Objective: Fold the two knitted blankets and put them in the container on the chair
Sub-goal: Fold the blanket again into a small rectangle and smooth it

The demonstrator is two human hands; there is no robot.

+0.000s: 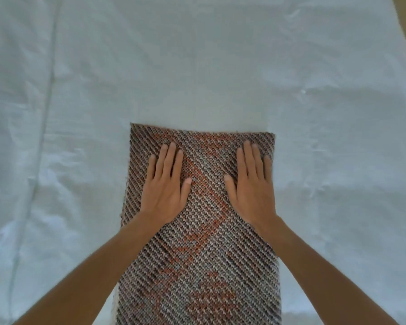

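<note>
The folded brown-and-orange knitted blanket is pressed under the flat, straight-fingered left grip and right grip; white sheet is spread beyond its far and side edges.

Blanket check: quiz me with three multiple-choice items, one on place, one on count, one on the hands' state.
1. Where does the blanket lie? A) on a chair B) on the white sheet C) in a container
2. How many blankets show? A) one B) two C) three
3. How are the left hand and right hand? A) gripping a corner B) lifted clear C) flat on the blanket, fingers straight

Answers: 1 B, sheet surrounds it; 2 A, only one patterned strip shows; 3 C, both palms lie on it.
</note>
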